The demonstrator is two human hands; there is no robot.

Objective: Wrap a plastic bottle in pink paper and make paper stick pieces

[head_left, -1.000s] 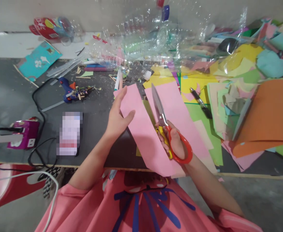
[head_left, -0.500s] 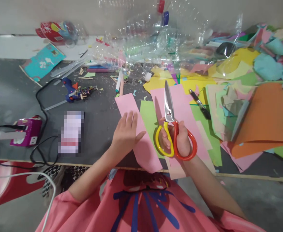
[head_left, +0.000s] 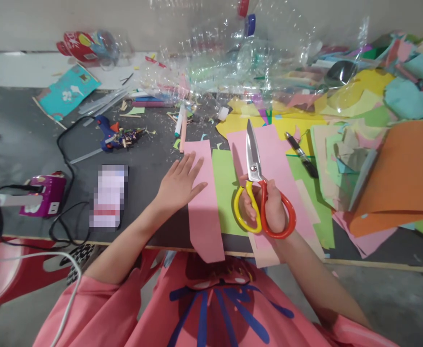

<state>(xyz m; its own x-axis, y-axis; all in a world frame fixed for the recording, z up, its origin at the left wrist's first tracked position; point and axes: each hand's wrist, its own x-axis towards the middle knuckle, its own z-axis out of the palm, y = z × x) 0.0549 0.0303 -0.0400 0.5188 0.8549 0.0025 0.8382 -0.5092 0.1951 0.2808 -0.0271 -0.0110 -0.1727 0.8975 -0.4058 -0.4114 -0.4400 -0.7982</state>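
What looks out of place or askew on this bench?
The pink strip under the flat left hand overhangs the table at its near edge. The glue gun lies on its side among scraps; loose paper sheets are heaped at right.

The left hand (head_left: 178,185) lies flat on the far half of a strip (head_left: 202,217), whose near end hangs over the front edge of the table (head_left: 26,144); a sheet (head_left: 225,193) lies just right of the strip, partly under a wider sheet (head_left: 279,164); above that one the right hand (head_left: 267,212) grips scissors (head_left: 253,159), blades pointing away; a pen (head_left: 301,154) lies right of the blades; a paper heap (head_left: 377,135) fills the right side; bottles (head_left: 233,62) lie behind; a glue gun (head_left: 106,131) lies behind and left of the left hand.
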